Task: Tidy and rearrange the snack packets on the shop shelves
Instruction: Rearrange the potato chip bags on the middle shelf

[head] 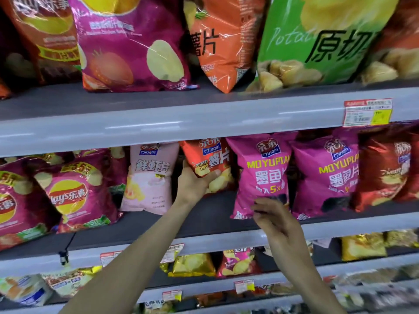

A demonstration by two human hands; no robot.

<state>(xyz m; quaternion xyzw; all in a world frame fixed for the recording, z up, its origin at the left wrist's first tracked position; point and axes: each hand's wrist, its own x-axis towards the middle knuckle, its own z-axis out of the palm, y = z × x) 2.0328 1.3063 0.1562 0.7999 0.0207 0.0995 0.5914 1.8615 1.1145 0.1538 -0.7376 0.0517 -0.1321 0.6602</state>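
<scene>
I record my left hand (197, 184) gripping the orange packet (209, 156) from beneath, raised over the middle shelf (136, 227), likely for reseating; my right hand (275, 220) curls at the base of the magenta packet (260, 173), grip indeterminable.

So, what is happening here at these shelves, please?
A person is tidying snack packets on shop shelves. The left hand grips an orange chips packet on the middle shelf, between a pale pink packet and a magenta packet. The right hand is at the lower edge of that magenta packet. It is blurred, so whether it holds the packet is unclear.
</scene>
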